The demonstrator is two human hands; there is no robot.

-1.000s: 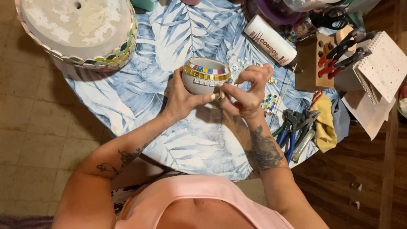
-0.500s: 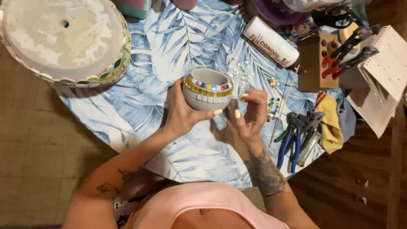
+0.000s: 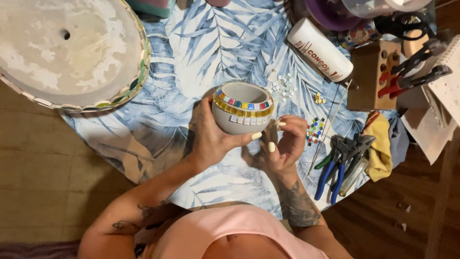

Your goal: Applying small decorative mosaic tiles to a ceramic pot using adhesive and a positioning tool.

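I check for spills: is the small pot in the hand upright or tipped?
Tipped: the small pot leans in the left hand, its open mouth turned partly sideways.

**A crowded round table under a leaf-print cloth**

The round table point(image 3: 158, 139) wears a blue-and-white leaf-patterned cloth. At its far left corner lies a large overturned pale planter with a mosaic rim point(image 3: 72, 52). A white cylindrical glue bottle point(image 3: 320, 56) lies toward the right. Below it sit loose white tiles point(image 3: 282, 88), small coloured tiles point(image 3: 315, 131), blue-handled pliers point(image 3: 335, 168) and a crumpled yellow cloth point(image 3: 379, 146).
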